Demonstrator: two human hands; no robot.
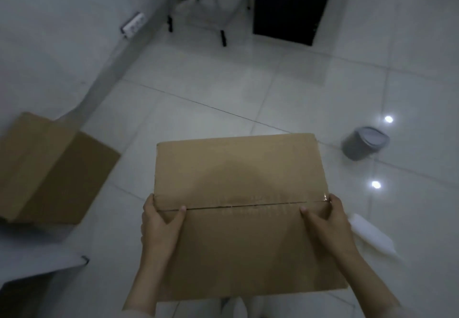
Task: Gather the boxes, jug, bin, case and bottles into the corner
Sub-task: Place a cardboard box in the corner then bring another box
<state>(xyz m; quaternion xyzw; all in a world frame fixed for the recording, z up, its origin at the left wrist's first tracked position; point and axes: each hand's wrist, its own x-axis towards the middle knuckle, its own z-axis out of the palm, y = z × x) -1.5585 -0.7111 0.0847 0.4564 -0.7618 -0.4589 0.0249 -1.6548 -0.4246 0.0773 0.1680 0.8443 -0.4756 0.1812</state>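
Carried box: a flat-topped cardboard box (243, 216) fills the lower middle of the view, held up off the tiled floor (223, 94) in front of the person, its taped centre seam running from one hand to the other.
Left hand: the left hand (159, 228) clamps the box's left edge at the seam, thumb lying across the top face and pointing inward, the other fingers wrapped over the side and mostly out of sight.
Right hand: the right hand (325, 223) grips the right edge at the same seam in a mirrored hold, thumb on top, fingers curled down the side.
Box relative to hands: it sits between the two hands, touching both; more than half of the top reaches forward beyond the thumbs, and the near part runs back along the forearms.
Second box: another cardboard box (49, 168) rests on the floor at the left, against the wall (62, 32), well apart from the carried one.
Bin: a small dark round bin (363, 142) stands on the floor to the right, just past the carried box's far right corner.
Pale object: a whitish shape (372, 235) lies on the floor beside the right wrist; blurred, possibly a bottle or jug.
Background: chair legs (198, 19) and a black cabinet (293, 5) stand at the far end, with a power strip (134, 24) by the wall.
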